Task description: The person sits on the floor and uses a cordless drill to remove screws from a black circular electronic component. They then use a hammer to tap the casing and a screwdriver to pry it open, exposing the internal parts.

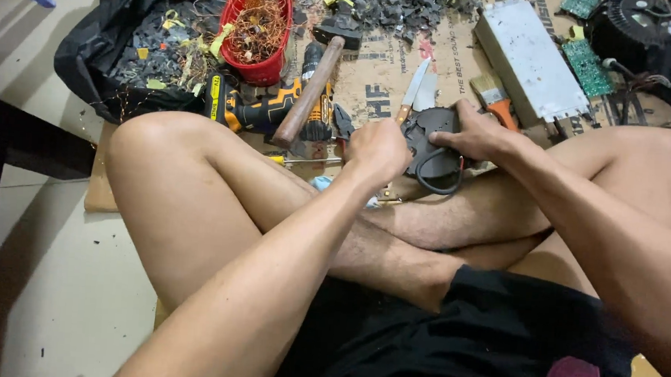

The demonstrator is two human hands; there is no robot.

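A person seated cross-legged on the floor holds a dark, rounded plastic part with a black cable loop hanging from it [433, 149] over the crossed shins, just in front of the flattened brown cardboard sheet [387, 73] that carries the tools; the part looks matte black, roughly disc-shaped, with the loop curling below its lower edge; the right hand [480, 135] lies over its upper right side, fingers spread and bent down onto the casing, the grip closed on it; the left hand [377, 149] is balled into a fist against the part's left edge, the grip tight, though what it clasps is hidden inside the fingers; the part's face is mostly covered by both hands, and its details cannot be made out; behind lie a wooden-handled hammer [308, 95], a yellow-and-black cordless drill [259, 109], a red plastic basket of tangled copper wire [258, 28], an orange-handled paintbrush [495, 99], a grey metal box [530, 57] and a green circuit board [587, 68]; more dark equipment is cut off at the top right.
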